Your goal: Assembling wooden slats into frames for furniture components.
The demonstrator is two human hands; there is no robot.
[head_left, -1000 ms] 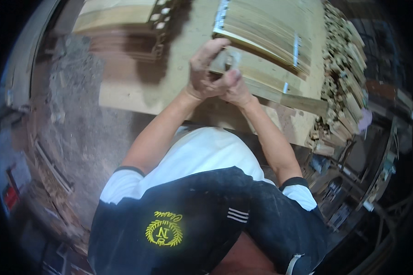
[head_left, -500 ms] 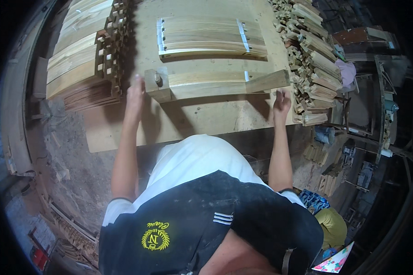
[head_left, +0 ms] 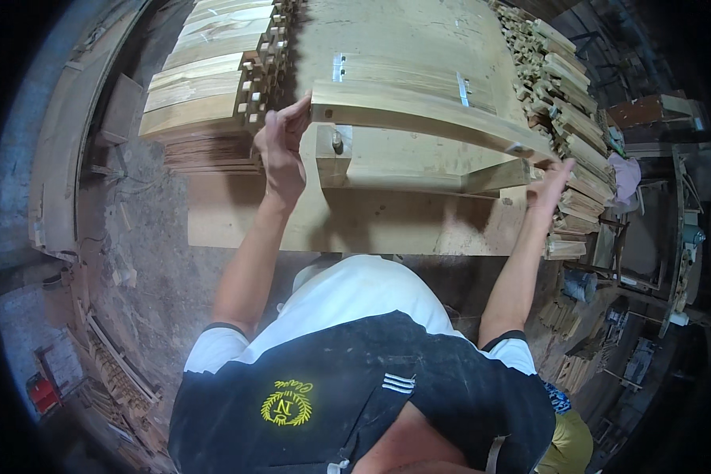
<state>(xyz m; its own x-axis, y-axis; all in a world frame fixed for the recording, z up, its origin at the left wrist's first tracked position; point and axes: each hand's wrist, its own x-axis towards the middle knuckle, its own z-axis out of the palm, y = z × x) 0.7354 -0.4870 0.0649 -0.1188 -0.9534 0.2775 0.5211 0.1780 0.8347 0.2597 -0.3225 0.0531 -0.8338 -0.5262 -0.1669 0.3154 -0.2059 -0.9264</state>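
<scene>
A long pale wooden slat (head_left: 419, 113) with small holes in its near edge hangs raised over the worktable, held between both hands. My left hand (head_left: 283, 150) presses its fingers against the left end. At the other end, lower and nearer to me, my right hand (head_left: 548, 189) grips the slat. Beneath it on the tabletop stands a wooden block (head_left: 333, 158) with a peg on top. Farther right, an angled wooden piece (head_left: 494, 178) rests there. Beyond the raised slat lies a row of similar slats (head_left: 403, 71), partly hidden by it.
Wooden boards with tenoned ends are stacked high (head_left: 201, 99) at the table's left. A pile of short wooden pieces (head_left: 569, 103) lines the right side. The table's near edge (head_left: 355, 251) runs in front of my body. A pink cloth (head_left: 624, 178) hangs at the far right.
Both hands have moved up and away from me and now hold a slat off the table. Earlier they were lower, near the block and the angled piece. The view has shifted.
</scene>
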